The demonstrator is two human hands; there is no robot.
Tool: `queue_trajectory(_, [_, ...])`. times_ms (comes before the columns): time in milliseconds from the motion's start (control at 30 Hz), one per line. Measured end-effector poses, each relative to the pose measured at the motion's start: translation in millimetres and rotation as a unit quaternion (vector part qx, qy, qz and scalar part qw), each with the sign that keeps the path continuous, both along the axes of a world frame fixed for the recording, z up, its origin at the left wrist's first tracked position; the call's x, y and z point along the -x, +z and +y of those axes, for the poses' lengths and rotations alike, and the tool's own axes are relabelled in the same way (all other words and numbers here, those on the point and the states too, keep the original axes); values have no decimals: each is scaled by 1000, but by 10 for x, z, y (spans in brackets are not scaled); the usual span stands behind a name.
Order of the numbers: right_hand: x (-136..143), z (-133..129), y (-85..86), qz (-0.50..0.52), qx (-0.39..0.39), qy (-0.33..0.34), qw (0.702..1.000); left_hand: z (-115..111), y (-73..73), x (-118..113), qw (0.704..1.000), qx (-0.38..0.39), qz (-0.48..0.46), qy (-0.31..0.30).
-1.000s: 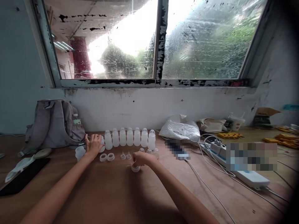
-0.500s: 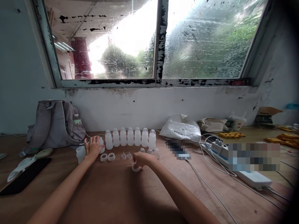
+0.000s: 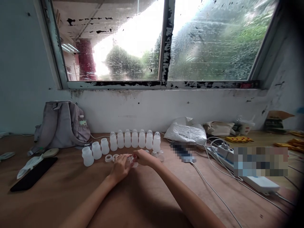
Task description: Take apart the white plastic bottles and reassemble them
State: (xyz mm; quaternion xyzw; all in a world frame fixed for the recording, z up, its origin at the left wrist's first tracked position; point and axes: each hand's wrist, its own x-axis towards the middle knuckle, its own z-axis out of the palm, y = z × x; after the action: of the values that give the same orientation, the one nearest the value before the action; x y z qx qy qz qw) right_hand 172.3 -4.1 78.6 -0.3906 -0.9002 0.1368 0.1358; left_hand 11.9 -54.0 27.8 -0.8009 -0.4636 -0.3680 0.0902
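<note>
My right hand [image 3: 143, 157] is closed, its fingertips pinched on a small clear bottle collar [image 3: 134, 164] just above the table. From the left, my left hand [image 3: 121, 166] meets it, thumb and fingers curved around the collar's near side. The fingers partly hide the collar and whatever sits inside it. Left of my left hand lies a white collar ring [image 3: 108, 158]; a second ring [image 3: 115, 157] is half covered by the fingers. Open frosted baby bottles [image 3: 96, 150] stand at the left. Several capped bottles [image 3: 135, 138] form a row behind. Clear caps [image 3: 161, 155] sit right of my right hand.
A grey backpack [image 3: 63, 125] leans on the wall at left, with a black flat pouch [image 3: 34, 174] before it. To the right are a silver padded bag [image 3: 186, 133], a phone [image 3: 182, 152] on a cable and a white power strip [image 3: 258, 183].
My left hand has left the open bottle at the left and come across to my right hand. The right hand has lifted slightly with the collar. The view has shifted a little.
</note>
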Motion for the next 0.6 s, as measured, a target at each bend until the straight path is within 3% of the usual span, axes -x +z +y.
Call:
queue_trajectory(333, [75,-44,-86,15,-20,38,999,-42,-98,74,1000,8,22,18])
queue_trajectory(600, [131,-60,-153,15,-17,38,999,33,-155,176,998,-29,51,20])
